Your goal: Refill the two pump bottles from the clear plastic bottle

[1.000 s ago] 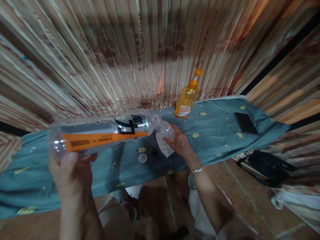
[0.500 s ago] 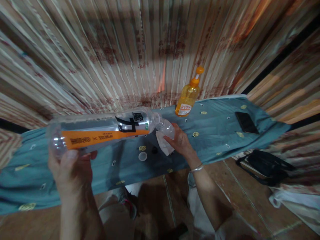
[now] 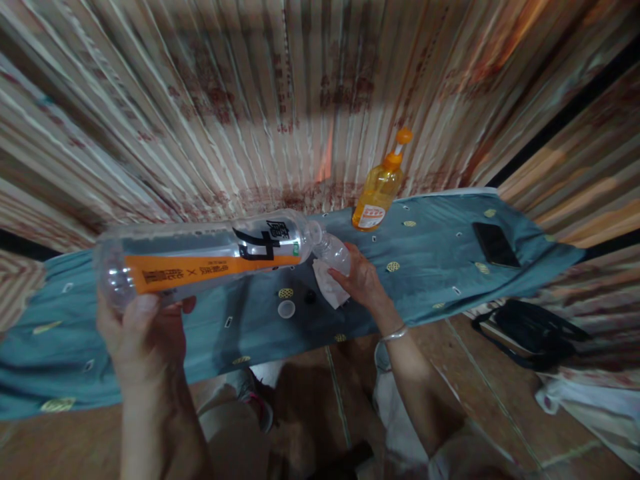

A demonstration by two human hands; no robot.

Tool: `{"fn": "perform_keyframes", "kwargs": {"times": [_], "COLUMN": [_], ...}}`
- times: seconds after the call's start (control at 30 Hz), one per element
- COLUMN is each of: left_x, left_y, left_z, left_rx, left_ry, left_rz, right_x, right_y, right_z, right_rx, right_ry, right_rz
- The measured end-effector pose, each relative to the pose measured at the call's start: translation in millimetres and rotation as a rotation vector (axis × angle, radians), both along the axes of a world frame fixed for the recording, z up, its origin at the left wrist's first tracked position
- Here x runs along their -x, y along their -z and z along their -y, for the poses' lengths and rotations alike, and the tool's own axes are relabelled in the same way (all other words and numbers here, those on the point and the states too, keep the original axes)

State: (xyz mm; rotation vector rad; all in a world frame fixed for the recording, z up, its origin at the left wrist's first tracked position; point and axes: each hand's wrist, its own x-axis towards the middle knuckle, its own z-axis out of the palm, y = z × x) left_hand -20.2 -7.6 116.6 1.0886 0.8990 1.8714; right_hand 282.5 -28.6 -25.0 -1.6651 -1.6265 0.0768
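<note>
A large clear plastic bottle (image 3: 215,250) with an orange label lies tipped nearly level in the air, its neck pointing right. My left hand (image 3: 145,333) is closed around its base end from below. My right hand (image 3: 363,277) grips a small clear plastic bottle (image 3: 334,253), tilted so its mouth meets the large bottle's mouth. Whether liquid passes between them I cannot make out. Below lie a white tissue or cloth (image 3: 330,285), a small round translucent cap (image 3: 287,309) and a small dark round object (image 3: 310,297).
A teal cloth with pineapple prints covers the narrow table (image 3: 425,247). An orange pump bottle (image 3: 376,197) stands at its back edge, and a black phone (image 3: 496,245) lies to the right. On the floor at right sits a black bag (image 3: 533,330). A pleated curtain (image 3: 240,120) hangs behind.
Both hands keep hold of their bottles in nearly the same pose, mouths together. The view has shifted very slightly; the things on the table have stayed put.
</note>
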Motion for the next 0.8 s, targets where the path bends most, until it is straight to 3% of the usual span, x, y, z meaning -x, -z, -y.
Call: {"fn": "perform_keyframes", "kwargs": {"times": [0.8], "left_x": [1.2], "left_y": [0.2], "left_z": [-1.5], "left_rx": [-0.035], "left_ry": [0.02], "left_rz": [-0.017], "right_x": [1.1], "right_y": [-2.1], "right_z": [1.5], "right_rx": [0.019], "right_ry": [0.019], "right_rz": [-0.03]}}
